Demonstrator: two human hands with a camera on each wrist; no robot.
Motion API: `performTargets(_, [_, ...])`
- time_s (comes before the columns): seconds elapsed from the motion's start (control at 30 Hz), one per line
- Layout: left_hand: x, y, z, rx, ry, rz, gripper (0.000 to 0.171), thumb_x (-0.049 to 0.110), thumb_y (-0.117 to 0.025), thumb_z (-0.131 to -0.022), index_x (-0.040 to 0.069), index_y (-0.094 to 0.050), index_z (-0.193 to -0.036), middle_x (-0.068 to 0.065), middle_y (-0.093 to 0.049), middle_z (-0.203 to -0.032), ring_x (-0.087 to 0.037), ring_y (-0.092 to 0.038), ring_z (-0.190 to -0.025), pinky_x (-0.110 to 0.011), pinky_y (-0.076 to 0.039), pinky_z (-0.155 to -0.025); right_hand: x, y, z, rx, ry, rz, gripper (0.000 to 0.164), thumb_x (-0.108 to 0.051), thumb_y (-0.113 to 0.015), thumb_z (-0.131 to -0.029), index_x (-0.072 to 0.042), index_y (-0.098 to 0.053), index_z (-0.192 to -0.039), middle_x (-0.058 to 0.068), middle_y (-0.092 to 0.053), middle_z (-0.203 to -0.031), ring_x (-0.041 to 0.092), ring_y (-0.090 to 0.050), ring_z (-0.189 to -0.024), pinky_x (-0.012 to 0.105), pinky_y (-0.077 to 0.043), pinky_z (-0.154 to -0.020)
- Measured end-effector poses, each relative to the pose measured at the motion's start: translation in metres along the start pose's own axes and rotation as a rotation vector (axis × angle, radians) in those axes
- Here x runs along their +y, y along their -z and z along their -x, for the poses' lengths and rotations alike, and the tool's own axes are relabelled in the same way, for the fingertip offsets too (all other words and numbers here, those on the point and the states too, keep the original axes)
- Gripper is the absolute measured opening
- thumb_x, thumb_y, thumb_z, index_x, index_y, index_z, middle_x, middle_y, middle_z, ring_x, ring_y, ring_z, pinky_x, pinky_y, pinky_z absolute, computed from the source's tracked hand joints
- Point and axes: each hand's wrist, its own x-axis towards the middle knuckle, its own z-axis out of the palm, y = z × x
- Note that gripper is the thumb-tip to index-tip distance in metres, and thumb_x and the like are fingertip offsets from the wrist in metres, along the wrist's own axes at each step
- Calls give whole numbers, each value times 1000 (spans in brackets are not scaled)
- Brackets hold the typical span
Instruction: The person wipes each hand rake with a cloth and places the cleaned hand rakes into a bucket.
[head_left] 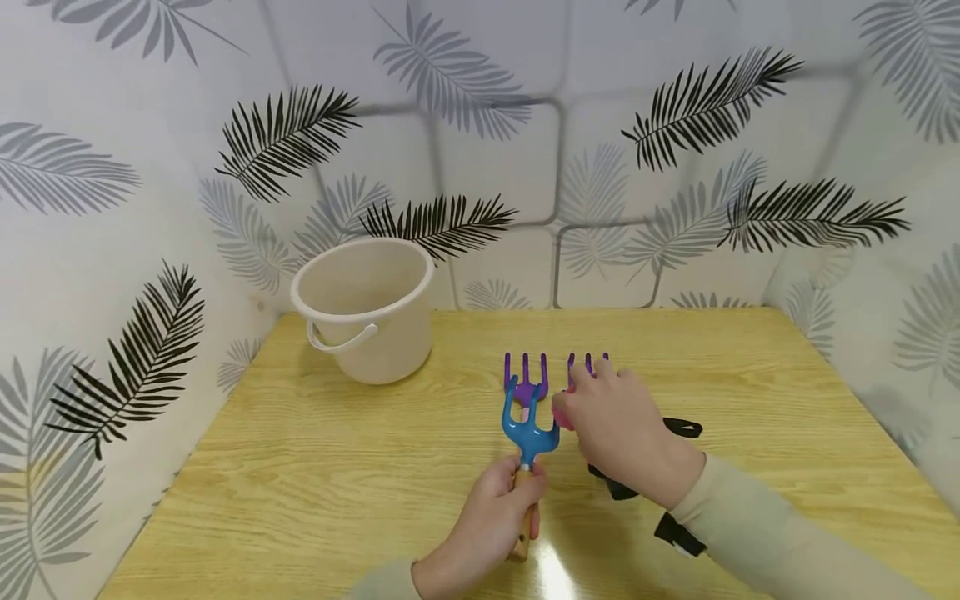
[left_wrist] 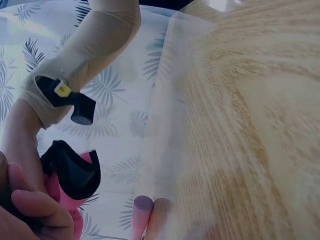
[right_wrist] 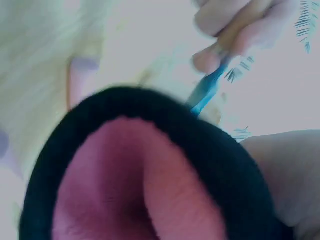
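Note:
In the head view my left hand (head_left: 487, 508) grips the wooden handle of a blue hand fork (head_left: 528, 437), its prongs pointing away from me. My right hand (head_left: 618, 425), beside the prongs, pinches a pink glove (head_left: 564, 412) with a black-edged cuff, mostly hidden under the hand. The right wrist view looks into the glove's open cuff (right_wrist: 125, 175), pink inside with a black rim. Two purple hand forks lie on the table: one (head_left: 525, 390) behind the blue fork, the other (head_left: 588, 367) partly covered by my right hand. A pink handle (left_wrist: 141, 217) appears in the left wrist view.
A cream bucket (head_left: 382, 342) with its handle hanging down stands at the back left of the wooden table (head_left: 322, 483). A black loop (head_left: 684, 427) shows beyond my right wrist; what it belongs to is unclear. Leaf-patterned covering (head_left: 502, 267) rises behind the table.

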Motion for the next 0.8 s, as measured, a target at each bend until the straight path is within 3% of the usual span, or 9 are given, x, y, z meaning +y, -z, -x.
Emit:
performTargets(0.23, [-1,-2,0,38,-33,-32,18,19,-51,-103,3,-55,-111,-1,-52,-58,-8,-34,-40,-19,-27,-35,-5,-1,2,101,-15,87,27,-21,-86,-75,-21,-74,-99,10,-64,-95,28,-60,-82,36,-56,-58])
performTargets(0.43, [-2,0,-1,12,-17,-41,20,20,-51,-103,2,-54,-111,-2,-53,-60,-7,-38,-42,-17,-31,-37,-15,15,6,17,83,-93,40,-19,-89,-65,-30,-77,-101,5,-67,-98,26,-62,-85,38,-58,-55])
performTargets(0.5, [-3,0,-2,0,-20,-49,19,19,-51,-102,2,-54,-111,-3,-53,-61,-7,-40,-44,-17,-32,-38,-18,19,5,0,110,-123,39,-17,-87,-66,-30,-77,-102,5,-68,-97,25,-61,-81,36,-57,-54])
performTargets(0.67, [-5,-1,-2,-13,-24,-67,17,17,-51,-101,2,-55,-108,-4,-54,-63,-10,-44,-48,-19,-34,-42,-23,17,-1,-5,100,-92,30,-17,-84,-70,-27,-78,-97,6,-68,-93,23,-58,-75,31,-50,-49])
performTargets(0.8, [-6,-2,-2,-12,-19,-71,18,19,-52,-101,2,-55,-107,-3,-53,-63,-10,-46,-48,-19,-36,-42,-23,10,-7,-17,70,-37,28,-29,-88,-70,-24,-78,-96,9,-69,-94,29,-64,-81,40,-58,-58])
